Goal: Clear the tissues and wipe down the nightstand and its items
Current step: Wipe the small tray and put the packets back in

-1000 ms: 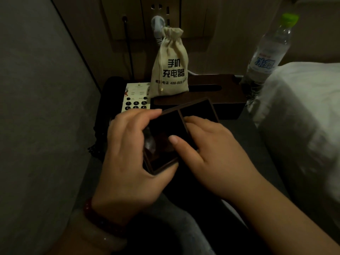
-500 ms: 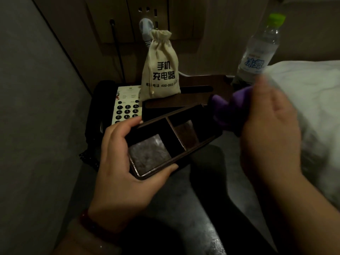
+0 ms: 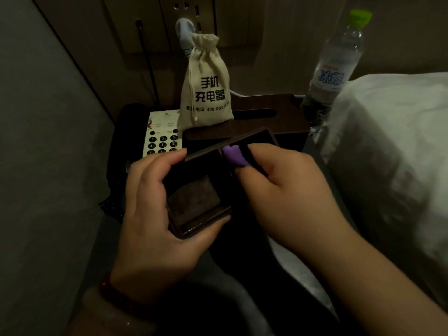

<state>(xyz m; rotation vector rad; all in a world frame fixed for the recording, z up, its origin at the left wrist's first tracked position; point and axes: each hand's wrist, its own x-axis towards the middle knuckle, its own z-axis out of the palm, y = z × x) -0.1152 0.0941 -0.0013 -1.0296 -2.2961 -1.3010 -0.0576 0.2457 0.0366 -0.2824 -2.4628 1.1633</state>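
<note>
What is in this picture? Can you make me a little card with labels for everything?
Left hand: grips the divided tray
Right hand: pinches the purple cloth against the tray, near its divider
Behind: cloth pouch, phone keypad, tissue box, water bottle
Light: dim
</note>
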